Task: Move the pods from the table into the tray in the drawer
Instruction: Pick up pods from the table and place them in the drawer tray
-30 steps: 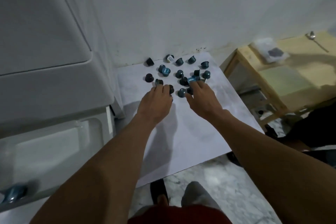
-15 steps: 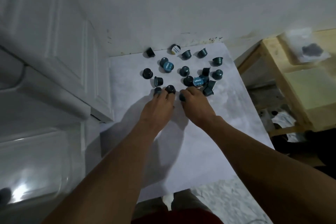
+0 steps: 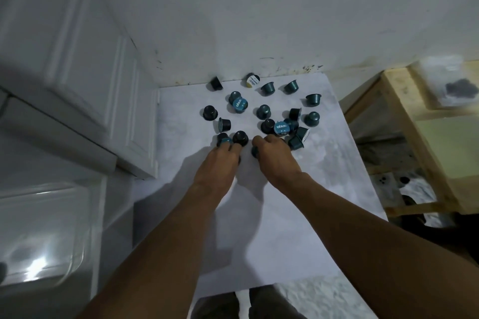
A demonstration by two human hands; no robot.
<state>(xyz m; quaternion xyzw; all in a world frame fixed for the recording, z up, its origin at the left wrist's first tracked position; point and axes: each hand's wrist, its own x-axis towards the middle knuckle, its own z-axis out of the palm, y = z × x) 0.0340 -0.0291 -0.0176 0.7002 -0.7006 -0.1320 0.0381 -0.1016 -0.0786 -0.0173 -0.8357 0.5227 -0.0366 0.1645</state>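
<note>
Wall (image 3: 285, 8): white, scuffed and stained along the seam where it meets the surface.
Cabinet door (image 3: 77, 59): white, panelled, to our left, blurred.
Surface (image 3: 298, 215): white and matt, its far edge against the wall. Everything on it sits in the far half.
Drawer (image 3: 99, 228): lower left, beside the surface and pulled open.
Tray (image 3: 51, 215): glossy and pale, lying in the drawer. We cannot make out its contents through the glare.
Wooden shelf (image 3: 404, 116): bare timber, right of the surface, with a blurred clear bag on top.
Floor (image 3: 324, 298): pale marbled tile, showing past the near edge of the surface.
Left hand (image 3: 220, 163): palm down at the near edge of the scatter, with fingertips (image 3: 228, 146) touching two pods. We cannot tell whether it grips either one.
Right hand (image 3: 274, 158): just beside the left, knuckles up, fingers curled under and clamped on a dark pod (image 3: 255, 151) that shows at the thumb side.
Pods (image 3: 263, 111): a loose scatter on the surface, none of them seen in the tray. Most are dark teal, some upright and some tipped over.
Blue-lidded pods: one on its side in the left half (image 3: 240, 105), and one in the clump just beyond the right hand (image 3: 281, 128).
Pale-lidded pod (image 3: 252, 80): on its side, close to the wall.
</note>
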